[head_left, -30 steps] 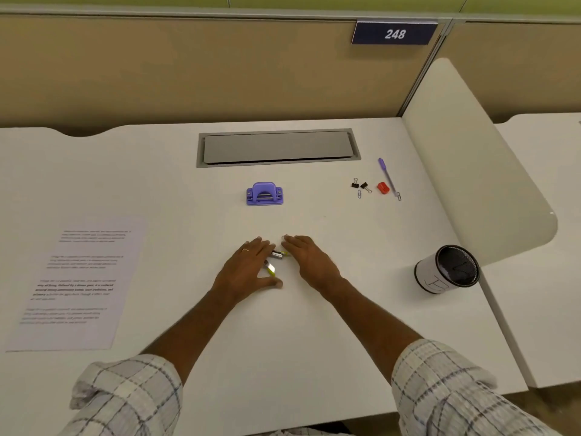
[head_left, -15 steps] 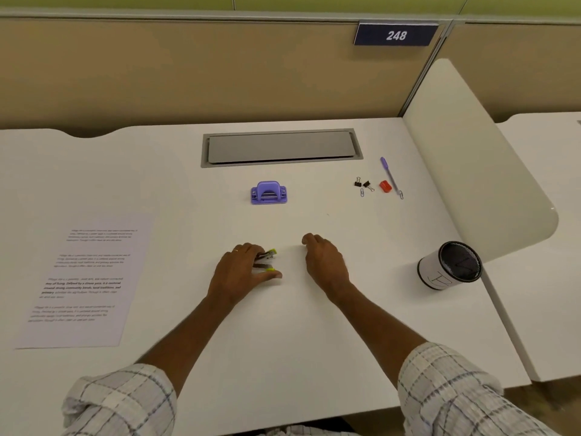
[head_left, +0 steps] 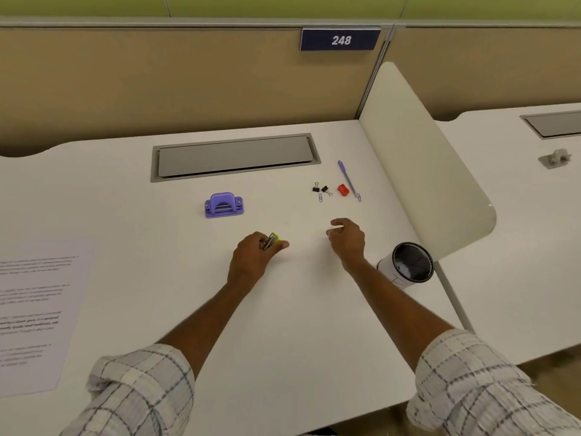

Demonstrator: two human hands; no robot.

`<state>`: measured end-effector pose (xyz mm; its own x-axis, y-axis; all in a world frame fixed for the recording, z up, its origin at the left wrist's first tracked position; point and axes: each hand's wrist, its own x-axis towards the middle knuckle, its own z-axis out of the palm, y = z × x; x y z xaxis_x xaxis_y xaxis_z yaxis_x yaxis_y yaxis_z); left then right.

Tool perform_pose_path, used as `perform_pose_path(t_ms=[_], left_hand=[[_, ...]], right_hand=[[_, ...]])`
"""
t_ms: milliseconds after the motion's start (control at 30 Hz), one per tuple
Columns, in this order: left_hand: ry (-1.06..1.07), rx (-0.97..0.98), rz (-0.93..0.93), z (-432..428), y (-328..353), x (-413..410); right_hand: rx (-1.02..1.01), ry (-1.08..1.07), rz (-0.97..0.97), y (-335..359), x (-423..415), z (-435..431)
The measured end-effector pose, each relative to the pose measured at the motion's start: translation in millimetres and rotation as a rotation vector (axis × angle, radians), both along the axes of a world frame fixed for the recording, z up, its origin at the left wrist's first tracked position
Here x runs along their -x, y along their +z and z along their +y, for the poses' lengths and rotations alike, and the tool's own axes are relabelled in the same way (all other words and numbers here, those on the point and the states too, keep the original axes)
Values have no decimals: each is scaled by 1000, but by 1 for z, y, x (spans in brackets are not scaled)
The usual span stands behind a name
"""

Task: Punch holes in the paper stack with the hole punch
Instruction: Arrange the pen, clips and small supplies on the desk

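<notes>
while left hand (head_left: 251, 256) grips metal stapler (head_left: 272, 240) — arched punch (head_left: 224, 205) sits apart

Punch (head_left: 224, 205) ctr, paper (head_left: 37, 309) far L, cup (head_left: 405, 265) R, clips (head_left: 320, 188) + pen (head_left: 347, 179) behind cup.

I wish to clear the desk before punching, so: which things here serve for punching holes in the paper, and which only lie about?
For the job: purple hole punch; printed paper at the left edge.
Lying about: small green tool held in the left hand; black binder clips; paper clips; red piece; purple pen; cup.
</notes>
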<state>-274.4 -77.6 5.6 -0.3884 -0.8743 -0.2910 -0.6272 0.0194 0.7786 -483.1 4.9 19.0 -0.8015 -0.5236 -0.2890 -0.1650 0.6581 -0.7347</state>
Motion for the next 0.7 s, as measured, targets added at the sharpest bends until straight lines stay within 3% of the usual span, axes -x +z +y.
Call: perform_pose_path(t_ms=[300,700], left_hand=[[16,23,-18,-34,7,84],[-28,129,-179,-77,1,156]], right_hand=[[97,-210,-106,-3,59,-28],[101,-256,11,-21,79,-61]])
